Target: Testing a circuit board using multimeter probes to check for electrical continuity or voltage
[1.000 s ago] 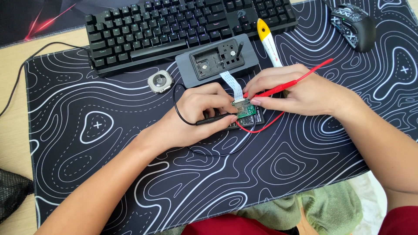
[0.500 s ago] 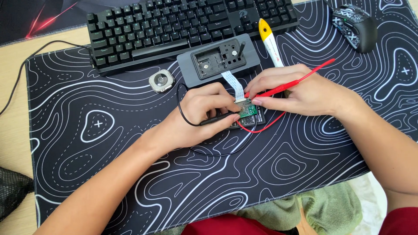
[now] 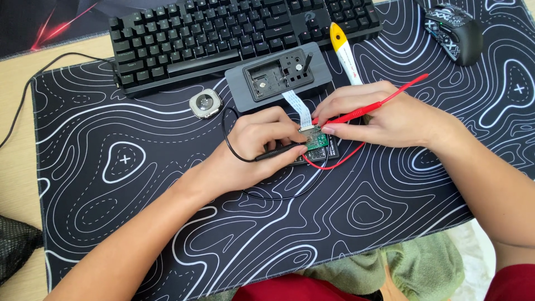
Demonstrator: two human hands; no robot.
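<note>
- My mat point(image 3: 167, 184) is black with white wavy lines.
- The little board point(image 3: 316, 139) is green.
- One probe point(image 3: 362, 111) is red, one probe point(image 3: 276, 152) black.

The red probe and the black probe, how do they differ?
The red probe sits in the right hand, slanting up to the right; the black probe sits in the left hand, lying nearly level. The red probe's wire loops below the small green board, the black probe's wire curls left. Both tips meet at that board.

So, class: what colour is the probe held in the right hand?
Red, as is its wire; the probe in the right hand shows clearly in the head view.
</note>
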